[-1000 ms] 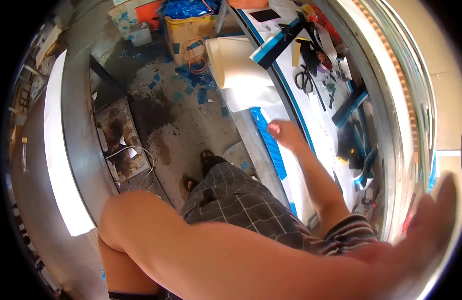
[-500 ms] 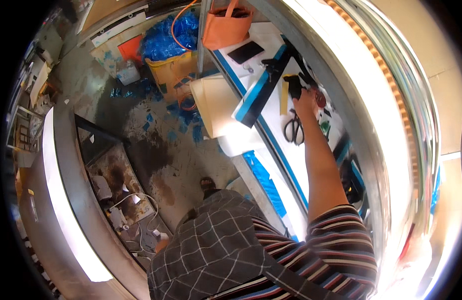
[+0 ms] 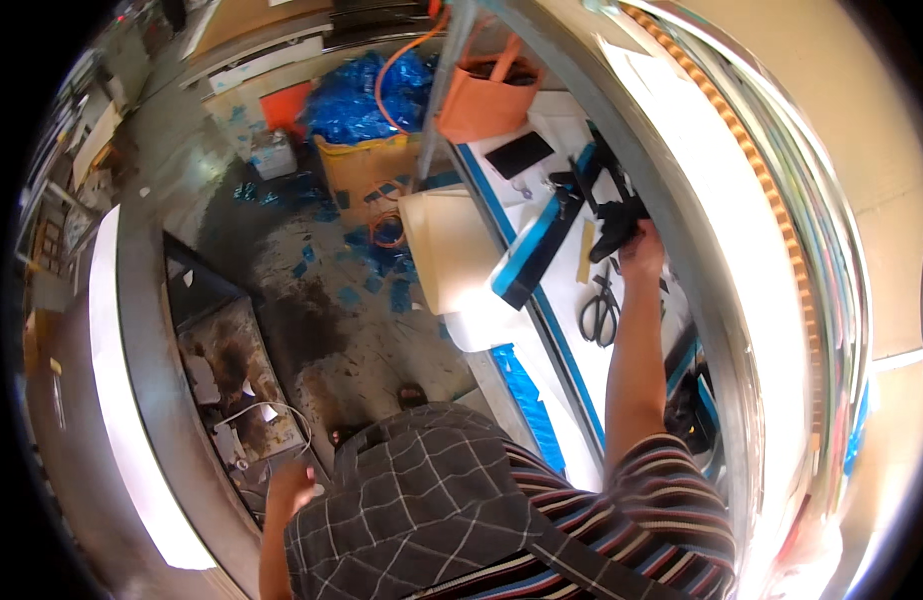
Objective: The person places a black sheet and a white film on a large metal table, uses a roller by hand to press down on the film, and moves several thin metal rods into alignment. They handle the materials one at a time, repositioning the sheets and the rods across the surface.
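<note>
My right hand [image 3: 642, 252] reaches onto the white-topped shelf, its fingers closed on a dark black object [image 3: 614, 228] whose kind I cannot make out. Just nearer to me lie black-handled scissors [image 3: 600, 315], and a narrow yellow strip [image 3: 586, 250] rests to the hand's left. Further left, a long black and blue strip [image 3: 544, 245] lies at a slant. My left hand [image 3: 290, 486] is low at my left side, fingers curled; whatever they may hold is too small to make out.
An orange bag [image 3: 487, 100] and a black phone [image 3: 519, 155] are on the shelf's far end. A metal frame [image 3: 697, 275] edges its right side. Blue plastic [image 3: 367, 95] fills a yellow-rimmed box on the floor. At left stands a bench [image 3: 177, 370] with a white cable below.
My right hand now grips the black object and has shifted slightly right and nearer. My left hand has come into fuller view at lower left. The whole view has shifted.
</note>
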Demonstrator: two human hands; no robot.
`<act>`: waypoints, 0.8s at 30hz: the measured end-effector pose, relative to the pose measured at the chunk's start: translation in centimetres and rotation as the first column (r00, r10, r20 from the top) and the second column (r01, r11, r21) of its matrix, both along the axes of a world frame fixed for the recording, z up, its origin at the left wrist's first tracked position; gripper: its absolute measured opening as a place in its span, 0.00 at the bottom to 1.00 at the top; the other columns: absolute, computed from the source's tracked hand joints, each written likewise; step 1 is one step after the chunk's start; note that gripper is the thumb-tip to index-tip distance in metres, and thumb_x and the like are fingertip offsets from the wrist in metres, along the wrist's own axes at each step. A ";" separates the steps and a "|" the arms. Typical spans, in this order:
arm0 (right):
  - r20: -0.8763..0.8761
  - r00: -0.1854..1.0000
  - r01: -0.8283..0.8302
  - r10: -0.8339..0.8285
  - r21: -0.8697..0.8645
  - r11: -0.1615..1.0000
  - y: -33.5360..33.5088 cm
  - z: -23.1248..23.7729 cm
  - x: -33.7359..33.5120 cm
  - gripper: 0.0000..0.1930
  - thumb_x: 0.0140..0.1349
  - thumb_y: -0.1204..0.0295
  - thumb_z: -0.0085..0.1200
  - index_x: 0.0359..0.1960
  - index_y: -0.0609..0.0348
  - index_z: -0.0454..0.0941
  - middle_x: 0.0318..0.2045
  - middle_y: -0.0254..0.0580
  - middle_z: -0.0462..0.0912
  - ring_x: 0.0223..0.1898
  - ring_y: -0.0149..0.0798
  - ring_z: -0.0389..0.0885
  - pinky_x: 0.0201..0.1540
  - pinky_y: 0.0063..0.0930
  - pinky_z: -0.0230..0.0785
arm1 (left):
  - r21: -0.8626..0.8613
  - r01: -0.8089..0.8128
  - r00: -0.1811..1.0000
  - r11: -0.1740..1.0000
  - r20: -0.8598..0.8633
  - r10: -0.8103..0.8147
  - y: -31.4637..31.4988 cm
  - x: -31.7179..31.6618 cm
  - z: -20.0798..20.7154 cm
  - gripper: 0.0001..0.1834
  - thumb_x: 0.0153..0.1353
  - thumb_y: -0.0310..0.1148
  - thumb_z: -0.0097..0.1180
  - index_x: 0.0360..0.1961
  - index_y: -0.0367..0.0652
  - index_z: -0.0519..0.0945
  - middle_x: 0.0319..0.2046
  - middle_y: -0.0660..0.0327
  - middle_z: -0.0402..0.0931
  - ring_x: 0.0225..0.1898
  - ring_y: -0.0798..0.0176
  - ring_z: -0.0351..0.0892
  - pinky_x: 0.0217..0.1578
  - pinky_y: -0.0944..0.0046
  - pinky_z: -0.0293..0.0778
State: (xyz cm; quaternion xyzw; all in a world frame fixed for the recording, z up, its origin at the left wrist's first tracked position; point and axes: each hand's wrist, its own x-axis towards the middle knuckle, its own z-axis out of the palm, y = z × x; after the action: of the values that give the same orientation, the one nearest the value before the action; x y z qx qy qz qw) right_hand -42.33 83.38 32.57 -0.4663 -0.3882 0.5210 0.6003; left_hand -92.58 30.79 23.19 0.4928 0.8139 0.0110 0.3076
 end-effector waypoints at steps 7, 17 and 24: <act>-0.577 0.606 -0.634 0.547 0.064 0.771 -11.9 4.3 -20.0 0.21 0.56 0.68 0.47 0.52 0.61 0.75 0.47 0.47 0.81 0.49 0.47 0.79 0.56 0.39 0.70 | 0.499 -0.495 0.706 0.712 0.708 -0.005 11.9 3.9 4.7 0.17 0.62 0.31 0.59 0.51 0.37 0.78 0.47 0.53 0.79 0.49 0.55 0.79 0.49 0.59 0.74; -0.580 0.089 -0.996 0.810 -0.051 0.073 -32.8 1.1 -42.6 0.22 0.64 0.66 0.44 0.56 0.64 0.72 0.49 0.47 0.80 0.51 0.43 0.78 0.56 0.35 0.69 | 0.282 -0.916 0.288 0.284 0.957 -0.021 4.0 -2.7 11.9 0.12 0.67 0.34 0.55 0.44 0.36 0.77 0.37 0.64 0.79 0.38 0.74 0.74 0.39 0.71 0.71; -0.190 -0.120 -0.971 0.974 -0.181 -0.155 -38.2 1.3 -52.6 0.15 0.62 0.70 0.55 0.48 0.66 0.78 0.41 0.38 0.82 0.41 0.31 0.79 0.46 0.24 0.71 | 0.283 -0.939 0.329 0.194 0.902 0.279 -6.7 -7.0 13.9 0.09 0.64 0.24 0.55 0.46 0.41 0.78 0.31 0.68 0.77 0.30 0.75 0.75 0.29 0.73 0.72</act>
State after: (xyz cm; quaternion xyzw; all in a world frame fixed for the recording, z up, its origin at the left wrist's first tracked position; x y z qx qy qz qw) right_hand -94.97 45.21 33.91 -0.0952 -0.5360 0.8364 -0.0639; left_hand -99.60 24.12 37.14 0.1047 0.6562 0.6924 0.2811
